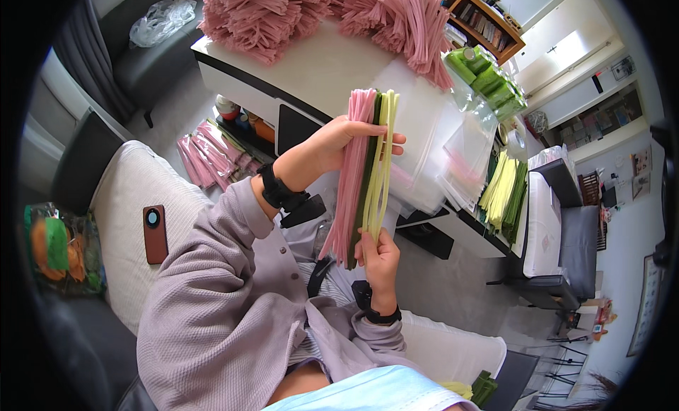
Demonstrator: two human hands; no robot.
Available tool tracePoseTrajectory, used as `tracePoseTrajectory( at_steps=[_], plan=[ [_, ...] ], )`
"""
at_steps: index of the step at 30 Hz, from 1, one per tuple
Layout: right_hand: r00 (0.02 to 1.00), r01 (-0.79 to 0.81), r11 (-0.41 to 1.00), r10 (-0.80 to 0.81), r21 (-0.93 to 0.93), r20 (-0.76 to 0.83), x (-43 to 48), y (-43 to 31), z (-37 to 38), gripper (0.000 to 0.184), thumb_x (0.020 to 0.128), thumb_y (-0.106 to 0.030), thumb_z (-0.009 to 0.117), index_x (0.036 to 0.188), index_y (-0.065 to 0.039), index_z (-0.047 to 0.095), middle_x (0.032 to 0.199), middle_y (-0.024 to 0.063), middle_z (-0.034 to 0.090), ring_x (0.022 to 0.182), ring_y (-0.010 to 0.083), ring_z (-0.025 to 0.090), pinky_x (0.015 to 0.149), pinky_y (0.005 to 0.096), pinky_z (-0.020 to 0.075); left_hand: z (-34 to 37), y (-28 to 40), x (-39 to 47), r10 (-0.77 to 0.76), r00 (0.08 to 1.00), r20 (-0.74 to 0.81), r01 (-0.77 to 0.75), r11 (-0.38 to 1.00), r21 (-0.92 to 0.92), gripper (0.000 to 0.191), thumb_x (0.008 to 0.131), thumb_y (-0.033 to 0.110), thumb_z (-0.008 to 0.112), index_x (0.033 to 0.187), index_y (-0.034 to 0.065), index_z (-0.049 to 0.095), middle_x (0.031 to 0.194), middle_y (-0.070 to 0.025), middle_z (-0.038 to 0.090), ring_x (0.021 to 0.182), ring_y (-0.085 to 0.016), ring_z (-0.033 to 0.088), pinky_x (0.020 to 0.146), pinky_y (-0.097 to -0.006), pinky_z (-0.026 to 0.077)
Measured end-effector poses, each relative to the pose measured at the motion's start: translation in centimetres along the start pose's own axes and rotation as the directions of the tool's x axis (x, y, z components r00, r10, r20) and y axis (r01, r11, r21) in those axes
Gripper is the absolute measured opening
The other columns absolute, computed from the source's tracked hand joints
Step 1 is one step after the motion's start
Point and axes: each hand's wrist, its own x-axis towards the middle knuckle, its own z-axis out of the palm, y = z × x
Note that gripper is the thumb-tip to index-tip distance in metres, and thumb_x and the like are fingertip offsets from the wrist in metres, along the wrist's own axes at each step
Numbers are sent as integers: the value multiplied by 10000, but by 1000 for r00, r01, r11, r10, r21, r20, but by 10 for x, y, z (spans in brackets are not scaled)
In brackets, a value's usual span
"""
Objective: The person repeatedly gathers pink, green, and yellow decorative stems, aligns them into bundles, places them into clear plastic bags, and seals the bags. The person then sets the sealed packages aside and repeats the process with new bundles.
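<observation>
My left hand is closed around the upper part of a bundle of long fuzzy stems, seemingly pipe cleaners. Pink stems lie on the left of the bundle, dark green stems in the middle and pale yellow stems on the right. Lower down, my right hand pinches the bottom ends of the yellow stems between thumb and fingers. The bundle is held upright in the view, above my lap, with its lower pink ends fanning out a little.
Large heaps of pink stems lie on the white table. Clear plastic sleeves, green-wrapped rolls, tape and yellow and green stems line its right side. Wrapped pink bundles are low at left; a phone rests on the covered seat.
</observation>
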Motion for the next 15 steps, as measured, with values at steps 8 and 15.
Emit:
tracePoseTrajectory(
  at_steps=[8,15],
  plan=[
    [998,-3,1000,4,20,-66,0,7,6,210,944,-178,478,912,5,577,565,18,502,451,50,397,429,189,299,-6,0,-2,65,991,-120,-41,981,190,280,778,76,639,1019,-17,531,948,-139,619,856,-232,620,762,-354,508],
    [991,31,999,-30,8,-133,4,10,5,223,942,-189,486,890,4,587,544,1,474,453,46,387,429,192,282,-4,1,-1,116,982,-150,-98,987,128,224,750,48,647,947,-30,574,901,-136,630,781,-211,622,722,-329,504]
  ],
)
